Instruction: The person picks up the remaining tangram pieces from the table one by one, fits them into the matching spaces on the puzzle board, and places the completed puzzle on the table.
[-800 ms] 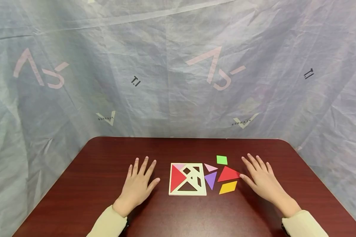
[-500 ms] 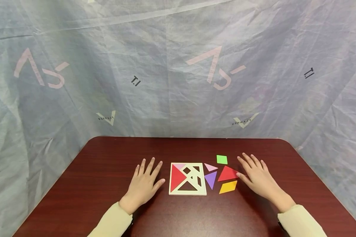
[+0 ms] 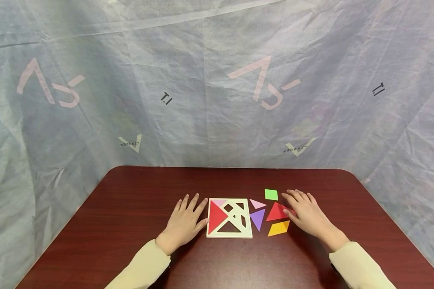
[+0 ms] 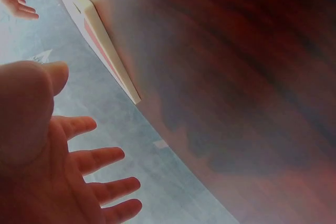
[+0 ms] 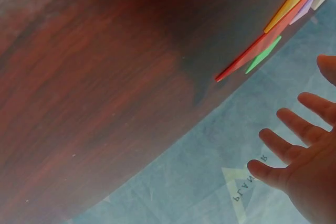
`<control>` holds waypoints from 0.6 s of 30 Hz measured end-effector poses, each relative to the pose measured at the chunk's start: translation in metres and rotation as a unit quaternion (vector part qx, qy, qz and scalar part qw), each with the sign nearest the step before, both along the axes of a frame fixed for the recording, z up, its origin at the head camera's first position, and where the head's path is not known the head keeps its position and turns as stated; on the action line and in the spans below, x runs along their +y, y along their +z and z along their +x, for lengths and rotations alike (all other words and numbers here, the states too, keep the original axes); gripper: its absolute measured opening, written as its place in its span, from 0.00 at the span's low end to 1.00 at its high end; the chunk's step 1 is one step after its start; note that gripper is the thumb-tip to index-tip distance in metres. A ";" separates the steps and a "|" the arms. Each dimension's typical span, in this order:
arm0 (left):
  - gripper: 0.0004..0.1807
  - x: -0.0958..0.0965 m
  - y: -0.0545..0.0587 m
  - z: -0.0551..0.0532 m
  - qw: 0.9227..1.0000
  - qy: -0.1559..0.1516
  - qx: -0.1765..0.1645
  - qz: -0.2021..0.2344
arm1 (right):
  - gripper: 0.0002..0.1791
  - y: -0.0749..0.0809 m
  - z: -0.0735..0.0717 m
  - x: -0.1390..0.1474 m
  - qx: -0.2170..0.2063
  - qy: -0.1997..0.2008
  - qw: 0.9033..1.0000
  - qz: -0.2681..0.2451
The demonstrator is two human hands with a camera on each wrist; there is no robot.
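Note:
A cream tangram tray (image 3: 229,236) lies mid-table, with a red triangle (image 3: 215,218) and a pink piece (image 3: 220,202) seated on its left side and several dark cutouts elsewhere. My left hand (image 3: 183,223), fingers spread, is at the tray's left edge; contact there cannot be told. In the left wrist view its palm hangs above the table, holding nothing. My right hand (image 3: 308,214) hovers with extended fingers over the right end of a loose red triangle (image 3: 275,212), thumb partly covering it. The right wrist view shows that hand (image 5: 310,156) apart from the pieces.
Between tray and right hand lie a green square (image 3: 271,194), a pink triangle (image 3: 256,204), a purple triangle (image 3: 258,218) and a yellow parallelogram (image 3: 279,228). The dark red wooden table (image 3: 217,265) ends at a grey cloth backdrop (image 3: 202,120) behind and at both sides.
Both hands have moved inward: the left one rightward to the tray's edge, the right one leftward over the loose red triangle. The tray and pieces lie as before.

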State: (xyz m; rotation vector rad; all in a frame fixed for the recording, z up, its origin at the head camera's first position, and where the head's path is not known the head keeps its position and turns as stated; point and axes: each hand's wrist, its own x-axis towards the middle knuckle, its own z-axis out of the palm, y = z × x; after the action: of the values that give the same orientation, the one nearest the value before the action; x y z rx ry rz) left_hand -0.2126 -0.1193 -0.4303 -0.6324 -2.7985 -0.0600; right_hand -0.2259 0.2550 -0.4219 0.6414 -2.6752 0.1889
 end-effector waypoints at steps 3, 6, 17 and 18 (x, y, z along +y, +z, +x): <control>0.31 0.003 0.000 -0.001 1.000 -0.009 0.002 -0.002 | 0.27 0.000 -0.002 -0.004 0.002 0.006 1.000 0.004; 0.31 0.006 0.000 -0.003 1.000 -0.018 0.004 -0.005 | 0.27 0.000 -0.004 -0.007 -0.007 0.011 1.000 0.004; 0.29 0.014 -0.003 -0.009 0.998 -0.031 0.039 -0.032 | 0.24 -0.002 -0.010 -0.016 -0.030 0.023 0.999 0.025; 0.28 0.014 -0.003 -0.009 0.998 -0.032 0.044 -0.036 | 0.23 -0.003 -0.011 -0.016 -0.035 0.024 0.999 0.028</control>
State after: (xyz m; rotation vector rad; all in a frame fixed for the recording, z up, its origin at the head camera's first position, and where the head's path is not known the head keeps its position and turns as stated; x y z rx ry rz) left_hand -0.2221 -0.1050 -0.4328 -0.7225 -2.7070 0.0552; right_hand -0.2368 0.2387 -0.4244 0.7301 -2.7411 0.1537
